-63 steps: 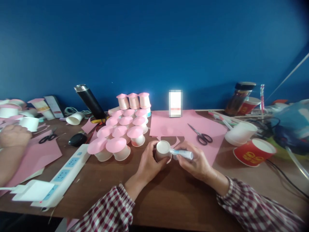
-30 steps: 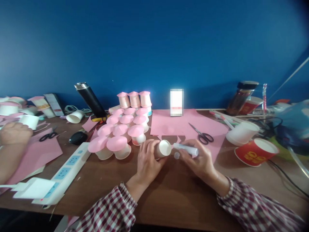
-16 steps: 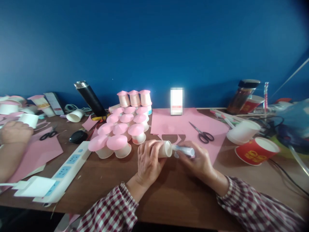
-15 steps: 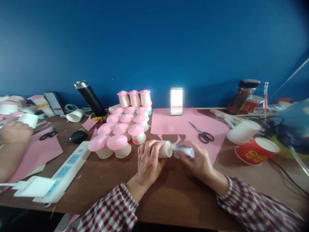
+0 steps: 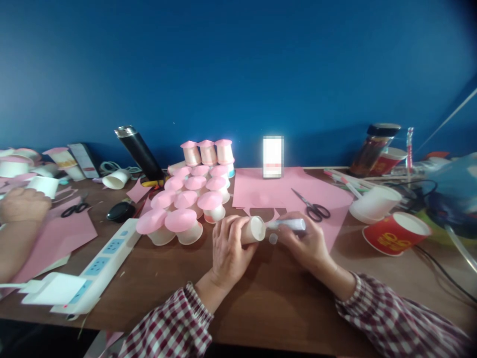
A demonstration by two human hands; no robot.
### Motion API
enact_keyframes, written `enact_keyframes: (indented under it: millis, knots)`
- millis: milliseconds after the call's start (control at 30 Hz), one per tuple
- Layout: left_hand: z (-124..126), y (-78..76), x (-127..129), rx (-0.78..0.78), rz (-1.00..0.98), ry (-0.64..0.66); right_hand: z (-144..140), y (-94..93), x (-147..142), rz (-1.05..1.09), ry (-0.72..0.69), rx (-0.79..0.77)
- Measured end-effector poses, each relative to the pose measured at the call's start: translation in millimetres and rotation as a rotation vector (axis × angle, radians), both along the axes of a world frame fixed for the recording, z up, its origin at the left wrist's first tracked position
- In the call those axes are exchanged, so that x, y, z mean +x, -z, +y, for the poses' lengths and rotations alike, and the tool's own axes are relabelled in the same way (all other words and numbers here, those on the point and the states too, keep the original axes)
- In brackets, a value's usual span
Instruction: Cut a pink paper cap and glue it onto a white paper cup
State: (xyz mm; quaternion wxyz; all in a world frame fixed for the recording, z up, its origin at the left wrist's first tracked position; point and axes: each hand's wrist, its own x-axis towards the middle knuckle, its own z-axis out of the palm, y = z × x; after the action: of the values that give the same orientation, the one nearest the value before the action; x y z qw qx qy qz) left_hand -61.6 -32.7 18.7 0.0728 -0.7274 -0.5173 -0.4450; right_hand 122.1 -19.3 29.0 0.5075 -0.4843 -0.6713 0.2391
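Note:
My left hand [image 5: 231, 243] is wrapped round a small white paper cup [image 5: 257, 228], tipped on its side with one round end facing right. In my right hand [image 5: 303, 243] is a slim whitish glue tube [image 5: 292, 224], its narrow tip pointing left, close to the cup's rim. A small round translucent piece [image 5: 273, 238] shows by the right fingertips; whether they touch it I cannot tell. Left of my hands stand several paper cups topped with pink paper cones [image 5: 182, 220]. Scissors [image 5: 316, 211] lie on pink paper [image 5: 261, 186] beyond my right hand.
A white power strip [image 5: 112, 253] with a plugged-in charger lies at left. Another person's hand [image 5: 24, 205] is near a white cup at the far left. A black flask [image 5: 137, 151] leans at the back. A red paper cup [image 5: 395, 233] and a dark-lidded jar [image 5: 376, 149] stand right.
My right hand and the glue tube have shifted slightly right and up, and the tube lies more level. The cup's round end has turned a little more toward me.

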Motion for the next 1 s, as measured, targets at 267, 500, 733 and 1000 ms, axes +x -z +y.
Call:
enact_keyframes:
  millis: [267, 500, 733, 1000]
  knots:
    - [1.3, 0.5, 0.6, -0.027, -0.072, 0.006, -1.6, -3.2, -2.4, 0.083, -0.041, -0.048]
    - [1.8, 0.0, 1.5, -0.039, -0.110, 0.004, -1.1, -3.0, -2.9, 0.097, -0.101, -0.086]
    - [4.2, 3.9, 2.5, -0.061, -0.177, -0.019, -3.2, -5.2, -2.3, 0.088, -0.142, -0.039]
    - [3.6, 2.1, 3.4, -0.158, -0.239, -0.008, -0.1, 1.0, -0.2, 0.276, -0.114, -0.117]
